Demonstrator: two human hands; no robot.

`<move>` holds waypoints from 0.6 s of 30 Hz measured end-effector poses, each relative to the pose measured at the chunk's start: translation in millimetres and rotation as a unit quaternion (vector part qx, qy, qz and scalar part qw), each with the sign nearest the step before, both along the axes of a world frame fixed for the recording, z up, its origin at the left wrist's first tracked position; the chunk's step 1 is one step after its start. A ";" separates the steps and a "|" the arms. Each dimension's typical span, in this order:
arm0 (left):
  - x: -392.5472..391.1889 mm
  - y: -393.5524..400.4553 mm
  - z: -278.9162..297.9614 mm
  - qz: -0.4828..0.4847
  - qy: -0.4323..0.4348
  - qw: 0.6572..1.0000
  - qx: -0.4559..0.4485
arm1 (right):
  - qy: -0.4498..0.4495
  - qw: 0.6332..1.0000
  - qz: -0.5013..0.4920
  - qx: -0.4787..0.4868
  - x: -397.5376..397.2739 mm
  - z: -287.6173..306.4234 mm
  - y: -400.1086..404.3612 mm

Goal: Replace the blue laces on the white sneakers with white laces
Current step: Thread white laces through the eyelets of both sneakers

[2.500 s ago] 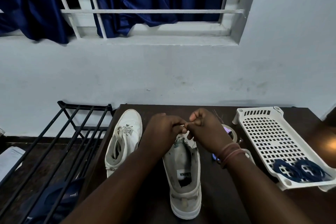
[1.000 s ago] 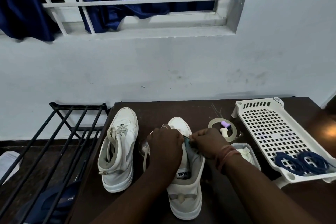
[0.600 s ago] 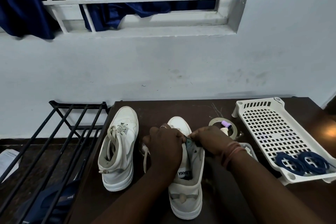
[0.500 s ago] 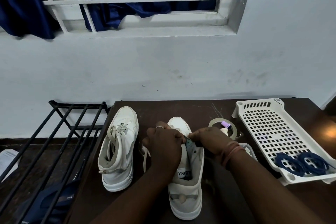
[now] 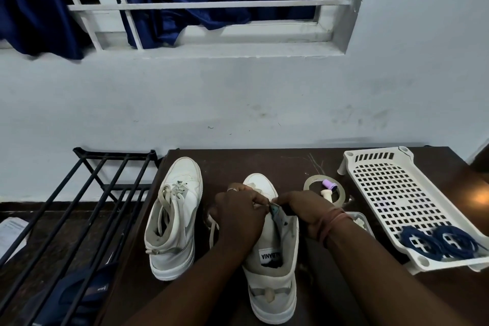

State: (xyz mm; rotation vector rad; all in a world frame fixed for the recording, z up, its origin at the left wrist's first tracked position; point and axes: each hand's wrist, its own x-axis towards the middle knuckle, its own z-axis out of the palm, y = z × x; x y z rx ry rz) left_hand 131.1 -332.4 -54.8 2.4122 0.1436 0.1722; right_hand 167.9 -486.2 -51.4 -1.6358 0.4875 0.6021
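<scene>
Two white sneakers stand on the dark table (image 5: 264, 164), toes toward the wall. The left sneaker (image 5: 174, 217) is laced with a white lace. Over the tongue of the right sneaker (image 5: 272, 264), both my hands work close together. My left hand (image 5: 240, 217) curls round the white lace (image 5: 213, 227), which hangs down the shoe's left side. My right hand (image 5: 307, 212) pinches at the shoe's right eyelet flap. The eyelets under my fingers are hidden. Two coiled blue laces (image 5: 436, 242) lie in the white perforated tray (image 5: 391, 193) at the right.
A roll of clear tape (image 5: 309, 182) with a small purple-capped item (image 5: 329, 185) lies behind my right hand. A small clear tub (image 5: 361, 221) sits by my right wrist. A black metal rack (image 5: 87, 209) stands left of the table, with dark cloth (image 5: 79, 296) beneath it.
My hands came down from above the right sneaker's toe to its tongue area. In the last half second they have barely shifted.
</scene>
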 end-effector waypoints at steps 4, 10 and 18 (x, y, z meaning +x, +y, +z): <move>-5.2 3.3 13.3 0.034 0.009 0.997 0.071 | -0.075 0.994 0.044 -0.071 -4.1 26.3 -4.4; -8.4 20.0 21.1 0.043 0.057 0.996 0.045 | -0.202 0.970 -0.133 -0.027 8.2 65.1 -30.1; -4.0 27.6 8.9 0.042 0.117 0.990 -0.063 | -0.326 0.924 0.071 -0.187 -6.0 48.1 -20.1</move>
